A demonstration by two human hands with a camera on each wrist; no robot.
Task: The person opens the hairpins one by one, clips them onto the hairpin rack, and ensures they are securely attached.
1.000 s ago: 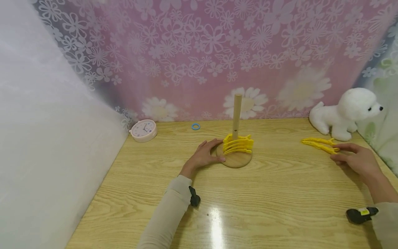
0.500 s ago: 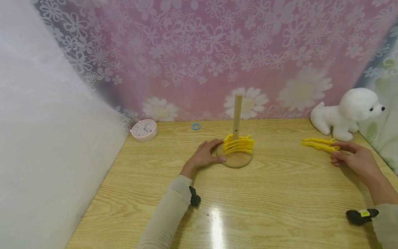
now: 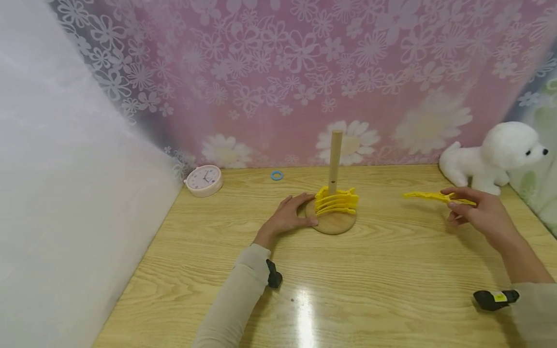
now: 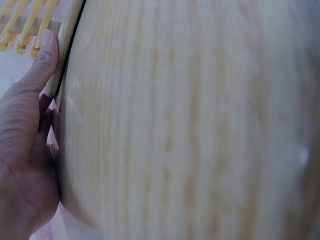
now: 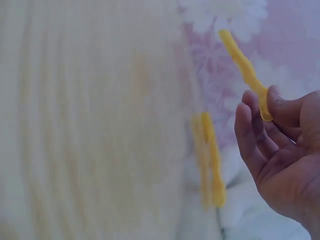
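Observation:
A round wooden base point(image 3: 332, 226) with an upright post point(image 3: 335, 157) stands mid-table. Several yellow, slightly curved plastic strips point(image 3: 337, 205) are stacked around the foot of the post. My left hand point(image 3: 288, 215) grips the base's left edge, the thumb at the front and the fingers toward the back. To the right, my right hand point(image 3: 487, 217) pinches the end of one yellow strip point(image 5: 245, 70) between thumb and fingers, raised over the table. A second yellow strip point(image 5: 214, 160) lies on the tabletop near that hand, partly hidden by it in the head view.
At the back left stand a pink round clock point(image 3: 203, 181) and, farther along, a blue ring point(image 3: 276, 175). A white plush dog point(image 3: 493, 157) sits at the back right, close behind the right hand. A floral curtain point(image 3: 270, 87) borders the table's back edge.
My right hand has lifted one of the two yellow strips and moved it slightly left and up, apart from the other. My left hand keeps its place on the base.

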